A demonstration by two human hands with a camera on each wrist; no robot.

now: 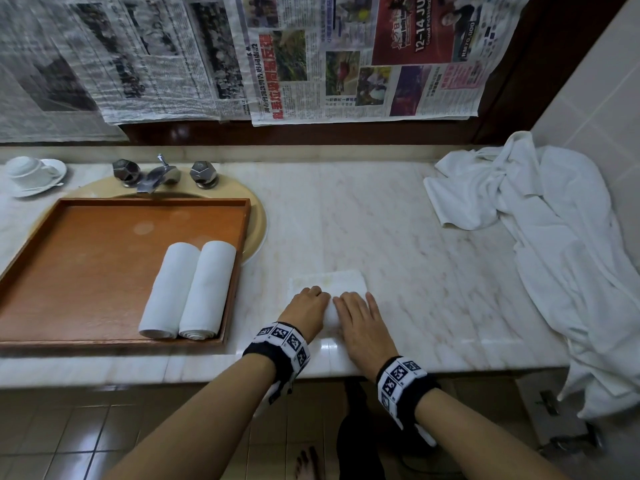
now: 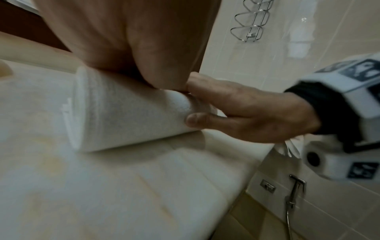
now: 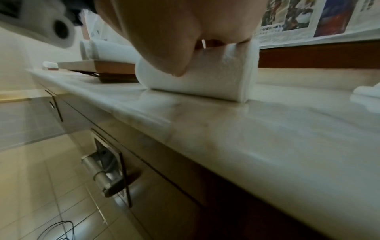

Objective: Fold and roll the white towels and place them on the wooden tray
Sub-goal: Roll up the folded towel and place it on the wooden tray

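So both hands are down on a white towel (image 1: pixel 329 285) that's half rolled on the marble counter (image 1: pixel 398 237), right near the front edge, around 6 o'clock from where I'm standing. The rolled part sits under the palms, and the flat unrolled bit sticks out toward 12 o'clock.

The left hand (image 1: pixel 306 311) lies on top of the roll's left half with its fingers bent over the far side of it. The right hand (image 1: pixel 360 322) is flatter, fingers spread and laid across the right half, and from the left wrist camera you can see its thumb (image 2: pixel 197 121) tucked against the near side of the roll, so it's kind of cupping the thing. The two hands are just beside each other, pretty much touching in the middle.

Over at 9 o'clock there's the wooden tray (image 1: pixel 104 251) sitting across the sink (image 1: pixel 258 220), and two finished rolled towels (image 1: pixel 188 289) lie side by side in its near right corner, touching each other and pointing roughly 12 to 6.

At 2 to 3 o'clock a crumpled pile of white cloth (image 1: pixel 554 220) is heaped on the counter and hangs off the front edge. Way back at 10 o'clock a cup sits upside down on a saucer (image 1: pixel 33 174), next to the faucet (image 1: pixel 162 173). Newspaper sheets (image 1: pixel 277 53) hang across the wall behind.
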